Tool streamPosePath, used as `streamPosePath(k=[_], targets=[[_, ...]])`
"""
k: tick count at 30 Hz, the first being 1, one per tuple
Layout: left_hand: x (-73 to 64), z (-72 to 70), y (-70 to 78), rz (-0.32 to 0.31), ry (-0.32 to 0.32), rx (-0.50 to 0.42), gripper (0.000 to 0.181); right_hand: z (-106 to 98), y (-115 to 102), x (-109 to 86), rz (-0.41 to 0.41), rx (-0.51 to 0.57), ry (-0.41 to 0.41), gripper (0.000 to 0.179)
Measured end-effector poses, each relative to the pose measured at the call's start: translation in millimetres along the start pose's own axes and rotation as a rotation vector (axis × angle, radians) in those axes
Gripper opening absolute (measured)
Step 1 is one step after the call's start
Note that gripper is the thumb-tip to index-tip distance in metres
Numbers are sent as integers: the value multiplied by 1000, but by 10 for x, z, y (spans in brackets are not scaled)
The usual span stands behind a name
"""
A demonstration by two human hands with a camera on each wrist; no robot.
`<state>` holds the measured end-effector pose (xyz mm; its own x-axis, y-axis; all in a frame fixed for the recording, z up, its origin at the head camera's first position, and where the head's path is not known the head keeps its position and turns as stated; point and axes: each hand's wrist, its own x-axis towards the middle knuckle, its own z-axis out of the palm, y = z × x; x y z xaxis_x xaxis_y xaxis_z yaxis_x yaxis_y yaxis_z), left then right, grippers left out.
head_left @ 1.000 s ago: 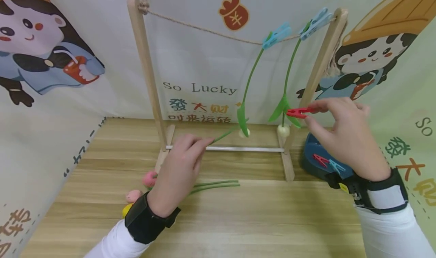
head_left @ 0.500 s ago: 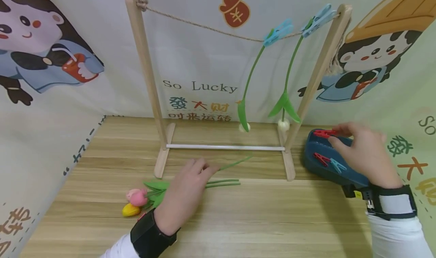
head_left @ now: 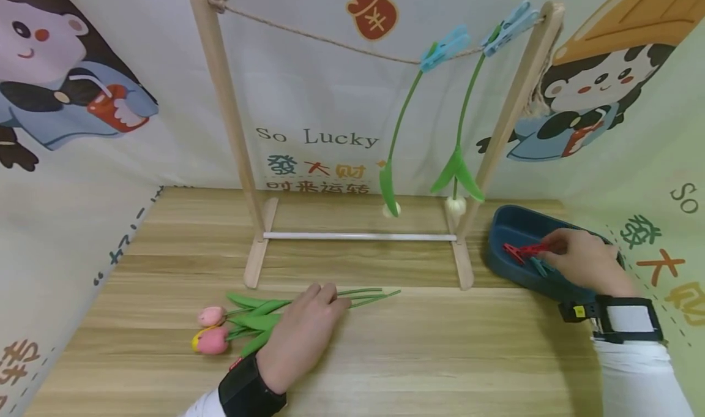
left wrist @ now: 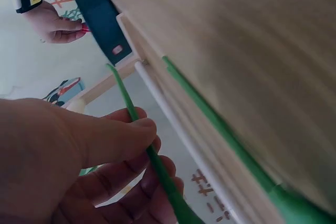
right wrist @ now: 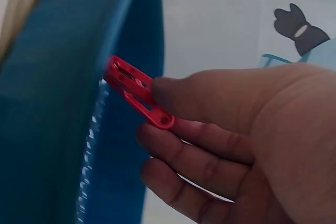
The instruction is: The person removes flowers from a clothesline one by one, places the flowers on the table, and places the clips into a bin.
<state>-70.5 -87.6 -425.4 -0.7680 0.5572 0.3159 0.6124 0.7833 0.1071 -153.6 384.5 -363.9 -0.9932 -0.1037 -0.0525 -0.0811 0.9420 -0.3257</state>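
Note:
My left hand [head_left: 311, 334] is low over the table, thumb and fingers pinching the green stem of an artificial tulip [left wrist: 157, 166]. Pink tulip heads [head_left: 212, 340] and green leaves [head_left: 259, 322] lie left of it, a yellow head partly hidden behind a pink one. My right hand [head_left: 586, 261] pinches a red clothespin [right wrist: 137, 93] at the blue bin [head_left: 503, 270]. Another red clothespin [head_left: 512, 253] and a light blue clothespin [head_left: 540, 267] are in the bin, partly covered by the hand.
A wooden frame [head_left: 223, 105] carries a sagging twine line [head_left: 325, 39]. Near its right end, light blue clothespins [head_left: 445, 48] hold two white tulips [head_left: 456, 206] hanging head down. A white rod [head_left: 358, 237] joins the frame's feet. Printed cloth [head_left: 314, 98] stands behind.
My left hand has come down toward the table with its tulip, beside the others. My right hand has moved down from near the hanging tulips to the bin, still holding the red clothespin.

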Motion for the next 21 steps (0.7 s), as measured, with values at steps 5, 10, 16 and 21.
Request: streamPosePath(k=[5,10,16,21], targets=[[-35,115,-10,-10,-31,1,28,114,14,52,-24,17,-62,34],[-42,199,-20,-25,-66,14,27,177,26,101,-20,27,-87,33],[-40,239,-56,-35,-71,25,25,253,63,157,19,23,-135,35],[-44,226,-80,-40,-76,41,25,303,104,186,1,37,-169,32]])
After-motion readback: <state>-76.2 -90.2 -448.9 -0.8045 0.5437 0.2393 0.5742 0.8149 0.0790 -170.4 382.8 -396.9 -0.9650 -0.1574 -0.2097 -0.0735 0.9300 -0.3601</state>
